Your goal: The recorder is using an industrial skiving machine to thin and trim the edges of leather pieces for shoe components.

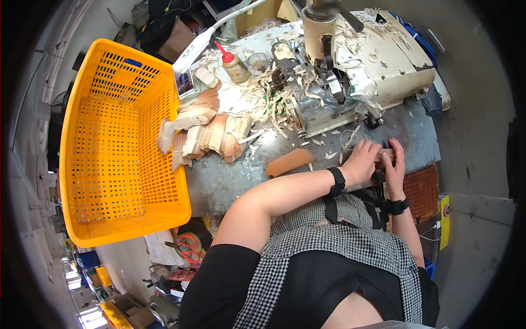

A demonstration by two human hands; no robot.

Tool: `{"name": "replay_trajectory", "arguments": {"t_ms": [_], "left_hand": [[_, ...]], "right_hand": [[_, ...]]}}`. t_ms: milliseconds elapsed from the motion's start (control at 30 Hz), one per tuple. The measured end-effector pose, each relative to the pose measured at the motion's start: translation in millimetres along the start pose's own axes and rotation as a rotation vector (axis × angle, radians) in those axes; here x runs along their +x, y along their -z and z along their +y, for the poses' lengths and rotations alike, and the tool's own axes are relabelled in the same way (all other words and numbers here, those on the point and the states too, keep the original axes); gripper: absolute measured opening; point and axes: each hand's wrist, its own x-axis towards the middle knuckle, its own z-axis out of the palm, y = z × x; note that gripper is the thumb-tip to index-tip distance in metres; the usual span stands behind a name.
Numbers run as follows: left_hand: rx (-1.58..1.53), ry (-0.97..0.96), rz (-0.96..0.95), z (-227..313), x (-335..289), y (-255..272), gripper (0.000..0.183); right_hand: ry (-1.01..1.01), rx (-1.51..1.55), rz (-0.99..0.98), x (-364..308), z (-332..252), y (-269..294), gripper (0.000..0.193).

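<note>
At the table's front edge, right of the middle, my left hand [360, 162] and my right hand [395, 169] close from both sides on a small stack of thin tan pieces [385, 156]. Its layered edges show between my fingers; the rest is covered. A single brown leather-like strip [289, 162] with rounded ends lies flat to the left of my hands. Farther left, bundles of tan layered pieces [215, 137] are heaped beside the basket. Just beyond my left hand is a thin loop [348, 140] on the metal tabletop.
A machine [320, 38] with a beige post stands behind my hands, pale shavings [279, 104] strewn around it. A bottle with a red nozzle [234, 67] stands to its left. A large yellow basket [183, 203] borders the table's left side. Orange-handled scissors [190, 248] are below it.
</note>
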Motion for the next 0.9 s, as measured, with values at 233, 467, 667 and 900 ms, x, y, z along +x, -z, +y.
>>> {"name": "replay_trajectory", "arguments": {"t_ms": [233, 467, 667, 900], "left_hand": [[0.054, -0.023, -0.017, 2, 1, 6, 0.060], [0.172, -0.027, -0.112, 5, 7, 23, 0.051], [-0.415, -0.296, -0.146, 98, 18, 116, 0.025], [-0.869, -0.843, -0.501, 217, -15, 126, 0.015]], "right_hand": [[0.110, 0.044, -0.154, -13, -29, 6, 0.057], [0.270, -0.238, -0.214, -9, -35, 16, 0.046], [0.181, 0.062, -0.182, 6, -41, 26, 0.032], [0.053, 0.158, -0.262, 14, -73, -3, 0.027]]}}
